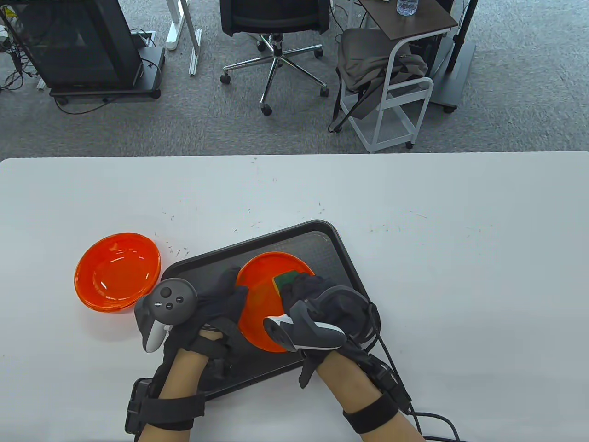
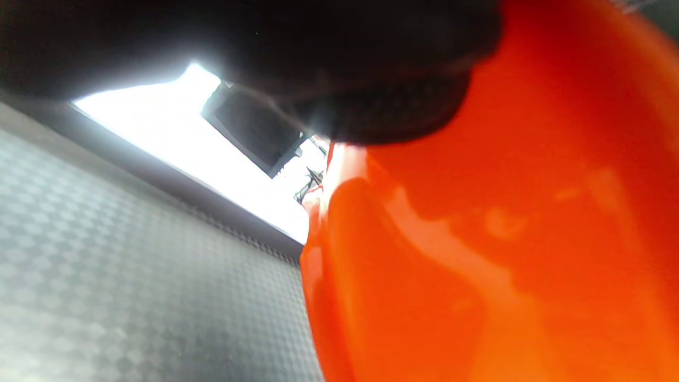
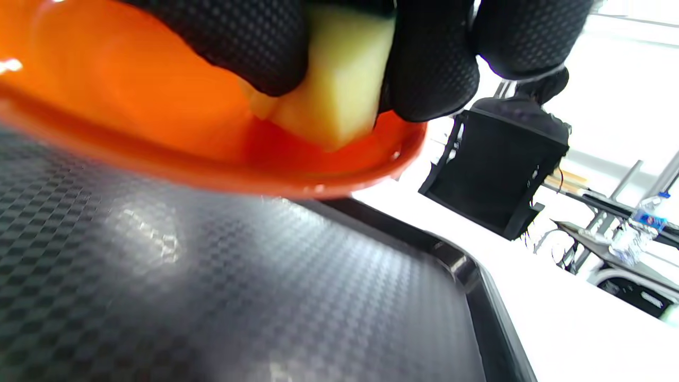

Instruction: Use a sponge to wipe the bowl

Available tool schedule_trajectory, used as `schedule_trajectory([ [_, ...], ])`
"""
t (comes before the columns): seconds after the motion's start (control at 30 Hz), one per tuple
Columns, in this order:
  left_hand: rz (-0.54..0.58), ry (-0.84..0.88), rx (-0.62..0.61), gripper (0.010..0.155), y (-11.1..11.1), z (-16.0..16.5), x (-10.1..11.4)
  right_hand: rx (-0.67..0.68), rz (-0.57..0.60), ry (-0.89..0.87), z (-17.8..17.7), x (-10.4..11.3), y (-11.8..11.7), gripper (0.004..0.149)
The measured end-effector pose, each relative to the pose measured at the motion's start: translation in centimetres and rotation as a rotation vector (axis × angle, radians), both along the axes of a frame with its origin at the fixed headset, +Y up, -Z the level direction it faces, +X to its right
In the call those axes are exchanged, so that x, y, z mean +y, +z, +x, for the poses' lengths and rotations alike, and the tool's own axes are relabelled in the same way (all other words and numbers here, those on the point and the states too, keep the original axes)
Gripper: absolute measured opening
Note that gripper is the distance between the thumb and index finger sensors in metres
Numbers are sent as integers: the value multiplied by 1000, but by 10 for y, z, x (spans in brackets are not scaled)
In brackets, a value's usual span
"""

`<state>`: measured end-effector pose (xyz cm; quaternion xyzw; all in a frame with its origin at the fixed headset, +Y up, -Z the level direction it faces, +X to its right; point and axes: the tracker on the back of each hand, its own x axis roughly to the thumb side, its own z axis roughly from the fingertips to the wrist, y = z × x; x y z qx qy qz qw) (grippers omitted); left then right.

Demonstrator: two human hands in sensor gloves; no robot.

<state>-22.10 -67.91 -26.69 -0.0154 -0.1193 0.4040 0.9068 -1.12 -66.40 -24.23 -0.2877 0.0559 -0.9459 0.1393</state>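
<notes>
Nearest me, my forearms come up from the bottom edge onto the tray [image 1: 343,258], a dark textured one lying slantwise on the white table [image 1: 460,258]. My left hand [image 1: 216,304] grips the near-left rim of the bowl [image 1: 262,299], gloved fingers curled over its edge; the left wrist view shows a dark fingertip lying on the orange wall of the bowl [image 2: 504,239], with the tray's checkered floor [image 2: 132,276] below it. The bowl sits over the tray, tipped so that its inside faces up and toward me.

My right hand [image 1: 317,299] holds the sponge [image 1: 286,278], pinched between the fingers [image 3: 429,69], and presses it into the far side of the bowl's inside. From above I see only the sponge's green top at my fingertips; in the right wrist view its yellow body [image 3: 334,90] shows between the fingers, touching the orange surface just inside the rim. That rim [image 3: 329,185] appears clear of the tray floor [image 3: 212,297] there.

Further left, just beside the tray's corner, a second bowl [image 1: 117,272], also orange, rests upright on the table, with nothing touching it.

Beyond the table's far edge are grey carpet, an office chair [image 1: 276,27] and a white cart [image 1: 400,83].
</notes>
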Motion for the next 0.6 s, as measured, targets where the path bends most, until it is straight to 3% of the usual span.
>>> schedule_trajectory([
  [0.2, 5, 3, -30, 55, 2, 7, 1, 101, 76, -177, 2, 3, 3, 48],
  [0.6, 63, -8, 21, 55, 2, 8, -3, 302, -104, -445, -7, -4, 9, 49],
])
